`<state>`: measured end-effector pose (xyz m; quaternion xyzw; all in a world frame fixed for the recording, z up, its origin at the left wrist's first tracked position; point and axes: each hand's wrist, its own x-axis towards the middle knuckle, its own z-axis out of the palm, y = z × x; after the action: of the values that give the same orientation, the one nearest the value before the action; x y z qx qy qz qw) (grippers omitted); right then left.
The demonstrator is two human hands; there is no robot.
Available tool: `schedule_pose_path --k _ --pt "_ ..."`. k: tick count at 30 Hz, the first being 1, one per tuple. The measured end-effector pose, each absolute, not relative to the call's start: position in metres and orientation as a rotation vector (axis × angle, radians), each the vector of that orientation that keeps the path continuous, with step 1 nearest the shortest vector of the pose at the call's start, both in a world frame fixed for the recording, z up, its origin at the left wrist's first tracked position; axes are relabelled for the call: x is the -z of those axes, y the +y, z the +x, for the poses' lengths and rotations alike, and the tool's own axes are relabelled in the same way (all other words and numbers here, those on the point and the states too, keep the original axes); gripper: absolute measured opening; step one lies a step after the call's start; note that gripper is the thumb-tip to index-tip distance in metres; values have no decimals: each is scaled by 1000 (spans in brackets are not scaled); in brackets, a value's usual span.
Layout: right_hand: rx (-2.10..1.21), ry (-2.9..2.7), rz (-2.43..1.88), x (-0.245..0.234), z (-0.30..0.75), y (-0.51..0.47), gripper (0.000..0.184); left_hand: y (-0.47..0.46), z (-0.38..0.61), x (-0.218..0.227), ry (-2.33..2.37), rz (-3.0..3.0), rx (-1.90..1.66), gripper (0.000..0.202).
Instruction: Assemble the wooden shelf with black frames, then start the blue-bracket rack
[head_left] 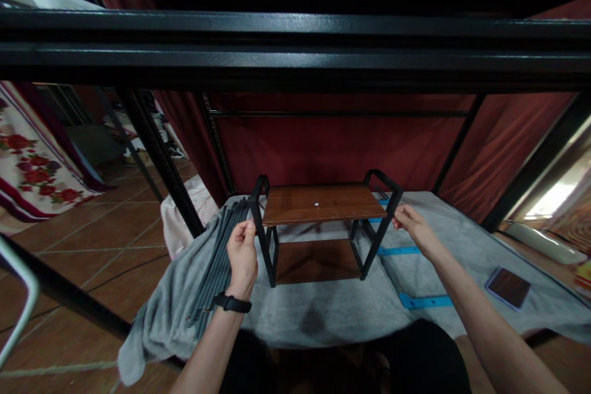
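A small two-tier shelf (323, 200) with brown wood-look boards and black metal side frames stands upright on a grey blanket (318, 320). Its lower board (318, 261) sits between the frame legs. My left hand (242, 249), with a black band on the wrist, is pinched beside the left frame, just below the top board's level. What its fingers hold is too small to make out. At the right frame, my right hand (409, 220) has its fingers closed close against the outer side; their grip is partly hidden. A tiny white spot (316, 204) shows on the top board.
Several grey tubes (221, 258) lie bundled left of the shelf. Blue strips (425, 301) and a phone-like device (508, 287) lie to the right. A black metal beam (295, 43) crosses overhead. Red curtain (341, 141) hangs behind.
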<state>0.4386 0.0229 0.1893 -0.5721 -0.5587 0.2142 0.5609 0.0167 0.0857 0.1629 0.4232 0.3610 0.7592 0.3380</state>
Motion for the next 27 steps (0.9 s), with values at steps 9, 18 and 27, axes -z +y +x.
schedule_pose_path --k 9,18,27 --pt "-323 -1529 -1388 -186 449 25 35 84 17 -164 929 1105 -1950 28" --pt "-737 -1306 -1414 -203 450 33 42 84 19 -165 943 1123 -1955 28" --pt "-756 -1317 -1471 -210 447 38 38 85 12 -164 941 1143 -1952 28"
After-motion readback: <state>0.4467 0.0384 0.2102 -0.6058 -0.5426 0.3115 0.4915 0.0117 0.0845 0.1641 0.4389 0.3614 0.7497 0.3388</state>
